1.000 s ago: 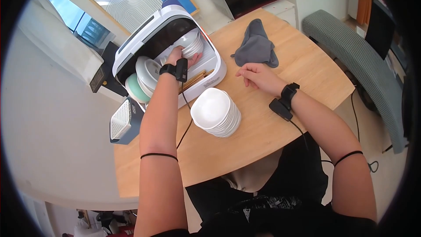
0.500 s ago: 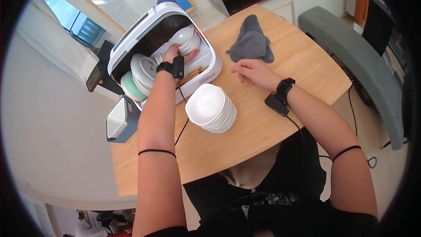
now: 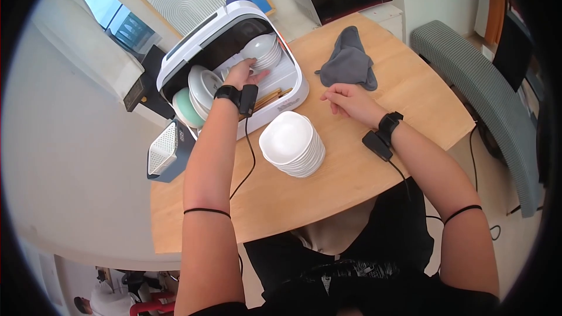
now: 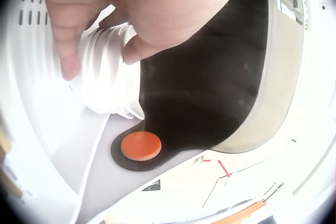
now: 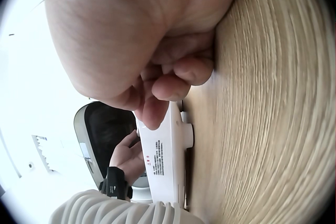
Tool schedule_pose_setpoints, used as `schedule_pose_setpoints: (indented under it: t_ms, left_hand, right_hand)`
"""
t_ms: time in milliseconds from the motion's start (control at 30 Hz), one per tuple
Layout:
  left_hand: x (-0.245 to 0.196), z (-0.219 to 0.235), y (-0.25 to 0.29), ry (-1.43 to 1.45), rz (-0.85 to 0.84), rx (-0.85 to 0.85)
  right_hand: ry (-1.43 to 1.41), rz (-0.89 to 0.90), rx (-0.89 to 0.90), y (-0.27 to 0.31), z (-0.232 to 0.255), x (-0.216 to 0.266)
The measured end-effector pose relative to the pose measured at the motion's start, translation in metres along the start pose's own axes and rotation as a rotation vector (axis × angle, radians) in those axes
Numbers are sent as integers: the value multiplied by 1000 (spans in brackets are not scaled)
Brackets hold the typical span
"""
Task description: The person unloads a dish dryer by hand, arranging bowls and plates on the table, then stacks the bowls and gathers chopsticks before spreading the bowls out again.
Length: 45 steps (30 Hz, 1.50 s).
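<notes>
My left hand [image 3: 239, 74] grips white bowls [image 3: 257, 48] inside the dish box [image 3: 300, 86]

Left to right. Caddy [image 3: 167, 153], white perforated inner in a blue-grey shell, just beside the box; can't make out contents. Then a mint-green plate [image 3: 186, 109] and white plates [image 3: 202, 85] standing on edge in the box, lower parts hidden by my forearm. My left hand is in the box, thumb and fingers spread round the bowls; some fingers hidden behind them. Bowls: plain white, glossy, nested, tipped on their side, toward the box's right end. Count unclear; left wrist view blows them out with glare, and my hand covers part. Orange disc [image 4: 141, 146] on the dark lid [image 4: 205, 87] shows there too. Wooden sticks [image 3: 272, 96] in front, partly behind my black wrist camera [image 3: 249, 100]. Outer stack [image 3: 293, 143]: white, wavy-rimmed, on the table [image 3: 345, 164] before the box; cut off in the right wrist view. My right hand [image 3: 353, 104] rests on the table, fingers loosely bent in, some tucked out of sight. Grey cloth [image 3: 348, 64] just beyond, crumpled, underside hidden.
</notes>
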State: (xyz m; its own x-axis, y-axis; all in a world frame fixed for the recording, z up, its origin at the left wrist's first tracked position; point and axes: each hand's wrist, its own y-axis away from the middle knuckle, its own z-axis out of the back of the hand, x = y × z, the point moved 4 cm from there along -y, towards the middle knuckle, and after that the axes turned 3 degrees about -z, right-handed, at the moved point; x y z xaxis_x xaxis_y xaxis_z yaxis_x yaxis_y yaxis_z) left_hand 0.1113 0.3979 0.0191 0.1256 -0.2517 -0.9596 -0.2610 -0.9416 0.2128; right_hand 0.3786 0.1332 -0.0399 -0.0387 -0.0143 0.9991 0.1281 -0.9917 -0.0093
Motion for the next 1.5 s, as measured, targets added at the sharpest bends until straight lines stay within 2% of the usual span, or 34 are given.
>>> schedule_pose_setpoints:
  t_ms: [200, 300, 400, 467, 567, 633, 733, 833, 967, 1067, 1167, 1367, 1500]
  left_hand:
    - [-10, -21, 81, -88, -92, -28]
    - [-15, -24, 121, -224, -169, 53]
    - [-31, -35, 181, -512, -476, -2]
    - [-55, -59, 243, -578, -698, 39]
    - [-88, -81, 323, -408, -1171, 205]
    - [-112, -94, 388, -667, -1552, 245]
    - [-118, -107, 460, -608, -1941, 161]
    - [-121, -106, 500, -462, -2161, 135]
    - [-126, -102, 529, -362, -2317, 121]
    - [-119, -97, 545, -309, -2395, 145]
    - [-115, -94, 552, -242, -2445, 164]
    - [-112, -84, 537, -128, -2401, 118]
    - [-94, -64, 496, 28, -2151, -7]
  right_hand:
    - [13, 24, 15, -2, 1, -2]
    - [16, 19, 13, -3, 1, -3]
    - [17, 21, 2, -1, 0, -4]
    - [-22, 11, 10, -1, 2, -4]
    - [-23, 10, -2, -4, 2, -6]
    - [-19, -5, 8, -3, 1, -5]
    - [-43, -5, 11, -2, 3, -3]
    - [-69, -4, -5, -2, 1, -9]
    - [-47, 69, -33, -4, 3, -7]
    - [-36, 20, -80, 0, 3, -3]
    - [-76, 17, -49, -7, 4, 0]
    - [-84, 52, -59, -5, 4, -7]
    - [-100, 70, -43, -1, 4, -14]
